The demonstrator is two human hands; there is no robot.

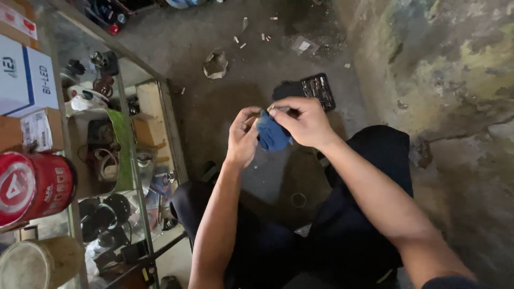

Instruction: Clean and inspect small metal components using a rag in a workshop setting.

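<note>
Both hands — left hand (242, 140), right hand (302, 123) — pinch a blue cloth (271, 135) above the dark-trousered lap (332, 235).

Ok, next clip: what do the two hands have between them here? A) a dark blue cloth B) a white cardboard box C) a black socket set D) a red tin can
A: the left hand and right hand both pinch a dark blue cloth above the knees, while the black tool case lies on the floor beyond them.

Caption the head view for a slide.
Seated person's left hand and right hand hold a blue cloth above a socket case on the floor.
</note>
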